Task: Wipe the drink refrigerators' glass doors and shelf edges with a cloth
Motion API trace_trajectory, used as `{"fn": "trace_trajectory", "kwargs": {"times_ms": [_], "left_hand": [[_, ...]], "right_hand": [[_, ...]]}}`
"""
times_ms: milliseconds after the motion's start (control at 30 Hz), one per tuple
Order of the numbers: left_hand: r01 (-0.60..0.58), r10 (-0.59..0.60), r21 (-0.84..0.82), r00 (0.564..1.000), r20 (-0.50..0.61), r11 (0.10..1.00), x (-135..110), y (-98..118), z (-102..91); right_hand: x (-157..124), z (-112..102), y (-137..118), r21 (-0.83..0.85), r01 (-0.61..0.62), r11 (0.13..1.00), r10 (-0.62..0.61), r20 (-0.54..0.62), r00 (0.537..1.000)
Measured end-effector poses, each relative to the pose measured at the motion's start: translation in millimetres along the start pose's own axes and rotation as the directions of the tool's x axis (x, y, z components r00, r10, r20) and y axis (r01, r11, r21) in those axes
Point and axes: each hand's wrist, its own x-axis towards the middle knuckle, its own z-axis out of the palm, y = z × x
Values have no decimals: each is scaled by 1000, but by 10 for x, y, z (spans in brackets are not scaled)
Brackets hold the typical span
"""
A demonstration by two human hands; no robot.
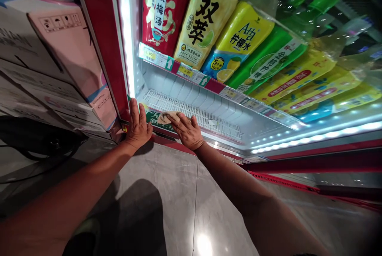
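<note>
My left hand (pixel 137 126) lies flat with fingers spread on the lower front edge of an open drinks cooler, at its left corner by the red frame (pixel 104 49). My right hand (pixel 187 129) presses a small brownish cloth (pixel 167 117) against the green-labelled front strip (pixel 155 120) of the bottom shelf. Its fingers lie over the cloth's right part. Behind both hands is the bare white wire shelf (pixel 193 112).
The shelf above holds large bottles: a red one (pixel 161 5), yellow ones (pixel 203 17) and green ones (pixel 268 57), with price tags (pixel 185 72) along its rail. Stacked cardboard boxes (pixel 68 49) stand left of the cooler. Grey floor tiles (pixel 167 200) lie below.
</note>
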Motion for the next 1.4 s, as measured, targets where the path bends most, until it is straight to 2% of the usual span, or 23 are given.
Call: {"fn": "trace_trajectory", "kwargs": {"times_ms": [200, 367, 500, 600, 767, 867, 967, 1133, 1200, 1300, 1400], "left_hand": [[-38, 38, -2, 999, 17, 999, 17, -40, -37], [-38, 38, -17, 999, 26, 999, 36, -16, -78], [-110, 110, 8, 994, -9, 994, 51, -1, -81], [-75, 75, -11, 997, 4, 997, 64, 3, -73], [-42, 42, -42, 999, 21, 998, 74, -12, -85], [-16, 18, -47, 999, 34, 999, 78, -7, -101], [28, -25, -58, 998, 50, 998, 88, 17, -104], [46, -44, -49, 998, 46, 998, 98, 42, -82], [29, -28, -38, 999, 39, 999, 100, 39, -70], [9, -8, -36, 1000, 29, 999, 102, 33, -53], [-39, 40, -12, 999, 17, 999, 104, 42, -54]], "right_hand": [[-248, -111, 110, -103, -59, 993, 41, -170, 985], [-537, -81, 171, -68, 2, 998, -6, -56, 998], [-671, -48, 220, -100, -116, 988, 111, -59, 992], [-779, 20, 214, -113, -173, 978, 166, -70, 984], [-909, 51, 241, -149, -153, 977, 133, -136, 982], [-954, 60, 262, -185, -289, 939, 242, -240, 940], [-1041, 138, 212, -174, -379, 909, 326, -271, 906], [-1149, 182, 184, -158, -367, 917, 314, -285, 906], [-1119, 164, 217, -146, -423, 894, 358, -334, 872], [-1064, 200, 188, -118, -551, 826, 454, -438, 775], [-1082, 286, 49, -114, -655, 747, 533, -486, 693]]}}
